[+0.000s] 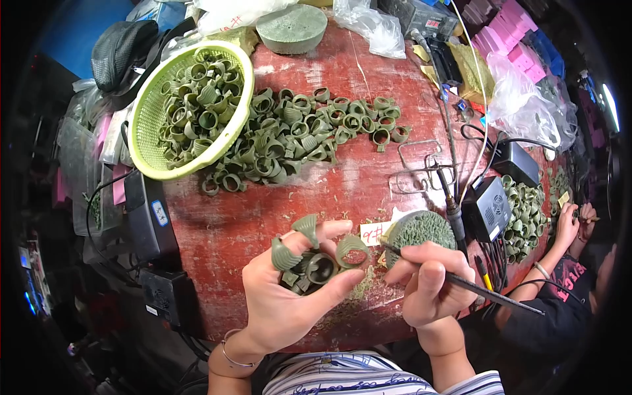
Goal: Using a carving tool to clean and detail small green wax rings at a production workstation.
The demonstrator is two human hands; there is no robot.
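Observation:
My left hand (283, 289) is cupped palm up, its fingers curled around several green rings that look like wax. One ring (352, 251) is held near the thumb and fingertips, facing my right hand. Ridged rings (286, 254) sit over the fingers, and more rings (320, 268) rest in the palm. My right hand (434, 280) grips a thin dark file-like tool (500, 299), its tip close to the ring but apart from it. Behind that tip lies a round green block (424, 237) with a rough top, beside a white paper tag (374, 234).
A yellow-green basket (141, 131) full of rings tilts at the back left, with loose rings (296, 131) spread beside it. A pen-like corded tool (453, 210) rests near a bent wire stand (421, 172). Black boxes (488, 207) stand right; a co-worker's hand (567, 224) is beyond.

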